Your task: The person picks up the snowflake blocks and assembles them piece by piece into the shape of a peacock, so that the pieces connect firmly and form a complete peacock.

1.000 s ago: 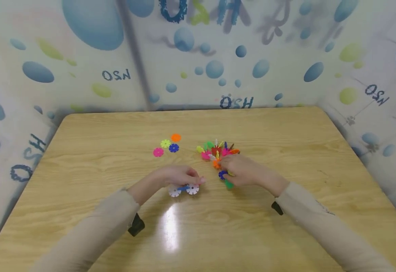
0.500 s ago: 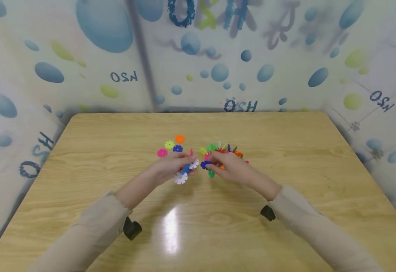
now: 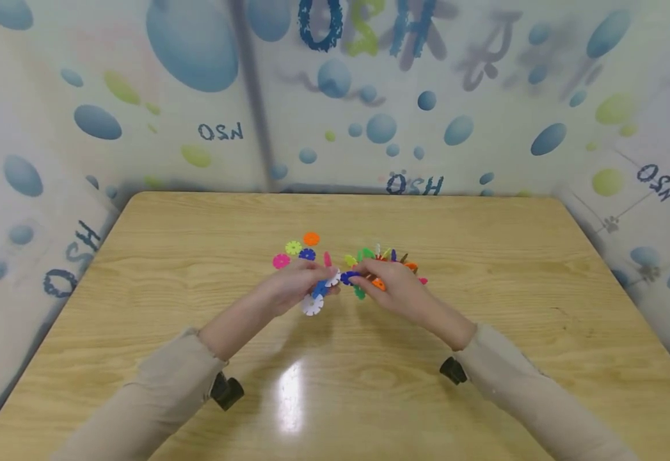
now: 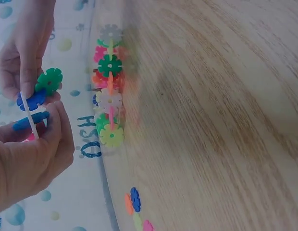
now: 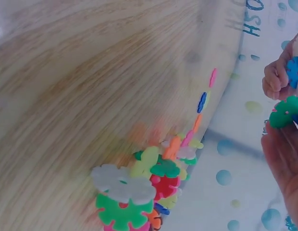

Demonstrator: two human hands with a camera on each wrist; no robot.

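Above the table, my left hand [image 3: 288,286] grips a small chain of notched plastic discs. It has a white disc [image 3: 312,305], a light blue disc [image 3: 320,289], another white disc [image 4: 30,115] and a pink disc [image 3: 327,258]. Close by, my right hand [image 3: 398,285] pinches a dark blue disc [image 4: 31,100] with a green disc [image 4: 49,81] joined to it. The edge of the second white disc meets the dark blue one; how deep their slots sit in each other cannot be seen.
Behind my right hand stands a multicoloured cluster of joined discs [image 4: 110,86], partly covered in the head view. Left of it lie loose discs: orange [image 3: 311,238], yellow-green [image 3: 293,247], blue [image 3: 307,254] and pink [image 3: 281,260]. A patterned wall [image 3: 346,153] borders the wooden table [image 3: 369,397].
My left hand has lifted the white-and-blue chain off the table. My right hand has brought the dark blue and green discs leftward, and the two pieces now meet.
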